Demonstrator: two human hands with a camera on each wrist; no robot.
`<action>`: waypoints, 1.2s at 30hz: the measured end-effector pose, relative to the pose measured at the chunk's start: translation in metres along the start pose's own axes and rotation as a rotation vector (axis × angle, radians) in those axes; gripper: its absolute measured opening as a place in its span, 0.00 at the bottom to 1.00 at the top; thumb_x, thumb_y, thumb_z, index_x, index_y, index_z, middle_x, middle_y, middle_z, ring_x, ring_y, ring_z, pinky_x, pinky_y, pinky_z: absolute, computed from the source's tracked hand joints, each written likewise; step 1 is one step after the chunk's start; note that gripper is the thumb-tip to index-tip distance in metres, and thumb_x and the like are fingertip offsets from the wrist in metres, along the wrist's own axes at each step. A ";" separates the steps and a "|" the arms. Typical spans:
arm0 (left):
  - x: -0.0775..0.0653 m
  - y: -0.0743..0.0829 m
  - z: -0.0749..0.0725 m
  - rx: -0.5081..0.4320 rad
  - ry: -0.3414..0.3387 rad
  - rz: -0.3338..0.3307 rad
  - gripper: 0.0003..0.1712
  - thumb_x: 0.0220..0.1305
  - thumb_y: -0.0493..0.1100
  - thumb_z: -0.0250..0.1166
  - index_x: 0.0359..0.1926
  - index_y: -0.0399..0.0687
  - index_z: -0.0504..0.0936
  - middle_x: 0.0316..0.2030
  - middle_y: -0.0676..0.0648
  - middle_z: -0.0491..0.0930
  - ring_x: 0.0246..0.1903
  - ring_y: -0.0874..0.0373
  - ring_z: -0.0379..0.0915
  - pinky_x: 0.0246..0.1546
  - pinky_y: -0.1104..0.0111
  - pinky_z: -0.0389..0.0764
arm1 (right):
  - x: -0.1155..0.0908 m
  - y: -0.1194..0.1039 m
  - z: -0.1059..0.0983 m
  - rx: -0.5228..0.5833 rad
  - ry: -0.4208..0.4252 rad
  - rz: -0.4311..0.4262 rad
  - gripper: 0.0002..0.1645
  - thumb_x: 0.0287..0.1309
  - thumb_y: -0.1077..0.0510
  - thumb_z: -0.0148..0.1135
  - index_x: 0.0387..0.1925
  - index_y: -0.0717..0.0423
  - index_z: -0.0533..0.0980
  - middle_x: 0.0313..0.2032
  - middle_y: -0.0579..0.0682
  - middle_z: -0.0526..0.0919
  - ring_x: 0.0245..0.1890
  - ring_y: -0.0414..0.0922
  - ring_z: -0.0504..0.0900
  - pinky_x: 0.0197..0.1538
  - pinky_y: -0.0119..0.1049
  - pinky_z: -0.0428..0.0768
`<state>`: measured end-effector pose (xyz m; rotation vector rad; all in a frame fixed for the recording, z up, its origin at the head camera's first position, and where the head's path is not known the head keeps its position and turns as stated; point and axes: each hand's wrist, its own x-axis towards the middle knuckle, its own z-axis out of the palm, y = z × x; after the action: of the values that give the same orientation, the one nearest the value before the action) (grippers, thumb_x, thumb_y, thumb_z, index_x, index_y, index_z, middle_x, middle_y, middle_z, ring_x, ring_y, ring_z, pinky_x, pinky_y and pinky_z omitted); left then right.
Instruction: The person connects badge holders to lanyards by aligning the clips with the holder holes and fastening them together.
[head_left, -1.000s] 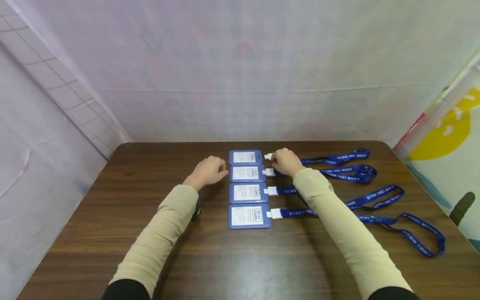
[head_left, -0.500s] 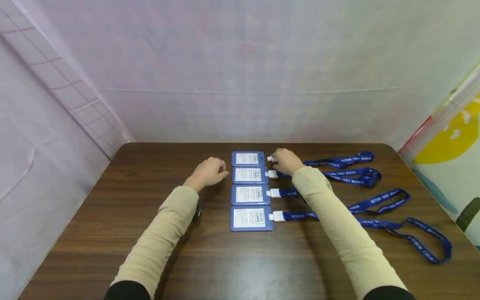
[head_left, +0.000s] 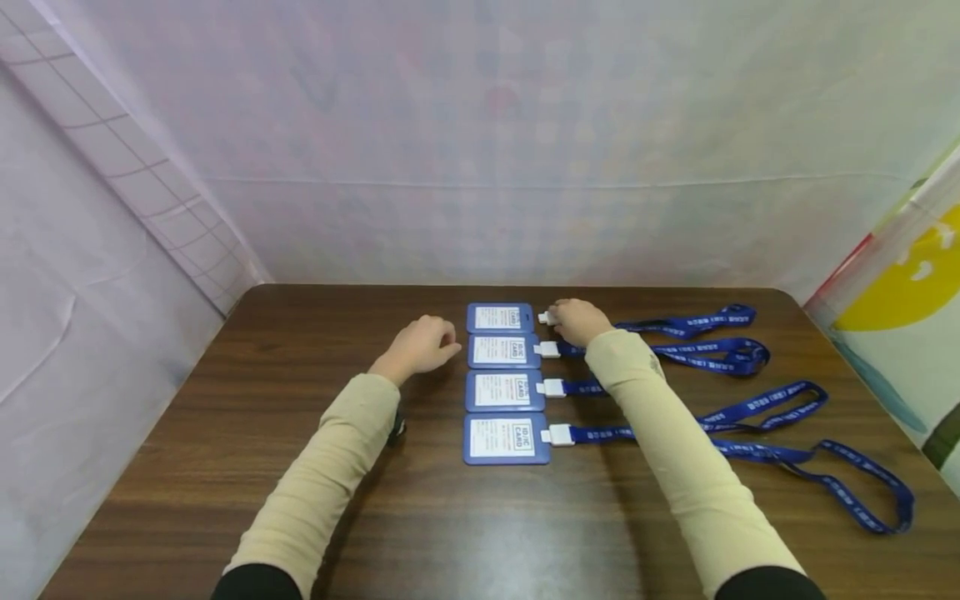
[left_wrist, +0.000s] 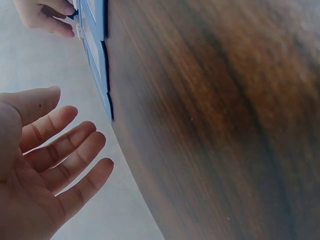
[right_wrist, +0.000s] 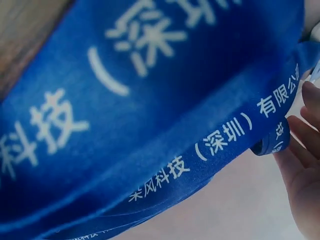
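Several blue ID badge holders lie in a column on the brown table, each with a white card. My right hand (head_left: pixel 580 322) is at the far end of the column, its fingers pinching the white clip (head_left: pixel 549 318) of the farthest lanyard (head_left: pixel 693 323). A small gap separates that clip from the slotted end of the farthest badge holder (head_left: pixel 500 317). In the right wrist view, the printed blue lanyard (right_wrist: pixel 185 170) runs to the fingers. My left hand (head_left: pixel 420 346) hovers left of the badges with loosely bent fingers; in the left wrist view, the hand (left_wrist: pixel 60 155) holds nothing.
Nearer badge holders, such as the front one (head_left: pixel 506 439), have white clips at their right ends. Their blue lanyards (head_left: pixel 862 483) stretch right across the table (head_left: pixel 247 417), partly under my right forearm. A pale cloth (head_left: pixel 480 167) hangs behind the table's far edge.
The badges and lanyards sit slightly farther right in the head view, which has shifted a little. Both hands keep nearly the same pose, the right still at the white clip.
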<state>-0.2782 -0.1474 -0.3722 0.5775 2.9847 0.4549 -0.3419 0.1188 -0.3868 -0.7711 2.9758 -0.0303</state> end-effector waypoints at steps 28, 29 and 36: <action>0.015 0.008 -0.003 0.003 -0.009 -0.014 0.09 0.60 0.44 0.60 0.31 0.42 0.79 0.29 0.47 0.77 0.28 0.56 0.71 0.30 0.64 0.74 | 0.018 0.000 0.015 0.111 0.121 0.144 0.08 0.56 0.65 0.54 0.29 0.64 0.79 0.29 0.58 0.80 0.31 0.53 0.79 0.37 0.46 0.78; 0.016 0.009 -0.004 0.005 -0.009 -0.015 0.09 0.60 0.44 0.60 0.31 0.42 0.79 0.29 0.47 0.77 0.27 0.56 0.71 0.29 0.65 0.74 | 0.019 -0.001 0.015 0.112 0.117 0.148 0.08 0.55 0.65 0.54 0.29 0.64 0.79 0.29 0.58 0.80 0.31 0.53 0.79 0.36 0.46 0.78; 0.028 0.010 -0.012 0.014 -0.010 -0.017 0.08 0.60 0.43 0.60 0.30 0.42 0.78 0.28 0.47 0.76 0.25 0.56 0.70 0.26 0.65 0.72 | 0.019 -0.005 0.011 0.089 0.103 0.134 0.07 0.53 0.67 0.54 0.28 0.64 0.79 0.29 0.58 0.80 0.30 0.52 0.79 0.35 0.45 0.78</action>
<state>-0.3016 -0.1312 -0.3581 0.5538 2.9833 0.4284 -0.3551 0.1057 -0.3984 -0.5763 3.0914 -0.1994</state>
